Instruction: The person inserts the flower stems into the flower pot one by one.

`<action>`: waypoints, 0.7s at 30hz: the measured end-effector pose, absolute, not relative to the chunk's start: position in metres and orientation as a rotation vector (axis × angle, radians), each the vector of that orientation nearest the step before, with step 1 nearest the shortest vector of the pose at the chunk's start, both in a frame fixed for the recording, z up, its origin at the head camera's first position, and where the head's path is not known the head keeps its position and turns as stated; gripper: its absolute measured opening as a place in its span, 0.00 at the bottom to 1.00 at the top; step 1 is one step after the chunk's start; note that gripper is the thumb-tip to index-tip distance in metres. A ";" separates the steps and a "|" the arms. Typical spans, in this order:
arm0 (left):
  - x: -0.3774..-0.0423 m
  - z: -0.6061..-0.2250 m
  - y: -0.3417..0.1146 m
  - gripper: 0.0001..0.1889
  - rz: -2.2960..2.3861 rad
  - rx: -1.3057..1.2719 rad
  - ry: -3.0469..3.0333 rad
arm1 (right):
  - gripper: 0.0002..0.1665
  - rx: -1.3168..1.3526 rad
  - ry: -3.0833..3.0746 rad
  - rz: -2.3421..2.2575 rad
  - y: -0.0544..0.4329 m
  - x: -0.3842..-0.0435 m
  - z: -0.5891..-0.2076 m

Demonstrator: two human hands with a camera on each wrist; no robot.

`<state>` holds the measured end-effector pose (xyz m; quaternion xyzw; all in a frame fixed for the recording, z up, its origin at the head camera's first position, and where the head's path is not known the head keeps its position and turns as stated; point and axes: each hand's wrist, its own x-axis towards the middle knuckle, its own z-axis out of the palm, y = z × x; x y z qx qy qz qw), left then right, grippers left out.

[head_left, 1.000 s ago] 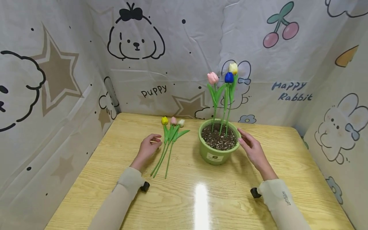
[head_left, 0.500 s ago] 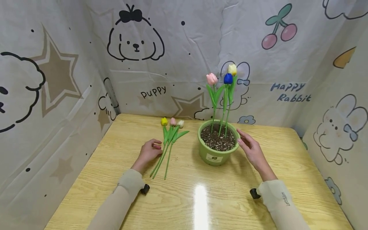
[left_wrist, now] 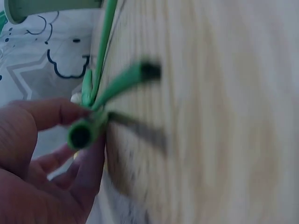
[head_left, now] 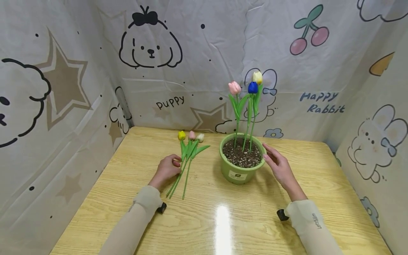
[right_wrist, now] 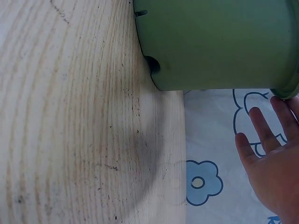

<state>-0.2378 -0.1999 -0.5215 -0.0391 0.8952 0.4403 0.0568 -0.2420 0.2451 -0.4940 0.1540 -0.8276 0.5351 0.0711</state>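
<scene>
In the head view my left hand (head_left: 168, 169) is at the stems of the artificial tulips lying on the table: a yellow tulip (head_left: 181, 135), a pink one (head_left: 192, 135) and a white one (head_left: 200, 137). Its thumb and fingers pinch a green stem (left_wrist: 96, 126), the cut end of which points at the left wrist camera. My right hand (head_left: 280, 168), fingers extended, rests its fingertips at the rim of a green flowerpot (head_left: 237, 173). From the pot's soil (head_left: 240, 159) rise a pink tulip (head_left: 234, 88), a blue tulip (head_left: 253, 87) and a cream tulip (head_left: 257, 77), all upright.
The wooden table (head_left: 255, 219) ends at the back against a patterned cloth (head_left: 204, 53), which also closes off both sides. The flowerpot stands right of the lying tulips, close to the back edge.
My left hand has come down and slightly right onto the tulip stems, and its fingers have closed on one. My right hand stays at the pot's rim.
</scene>
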 end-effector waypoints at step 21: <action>-0.228 -0.510 -0.216 0.17 1.020 -0.014 2.760 | 0.30 0.460 -2.485 1.626 0.244 -0.241 -0.493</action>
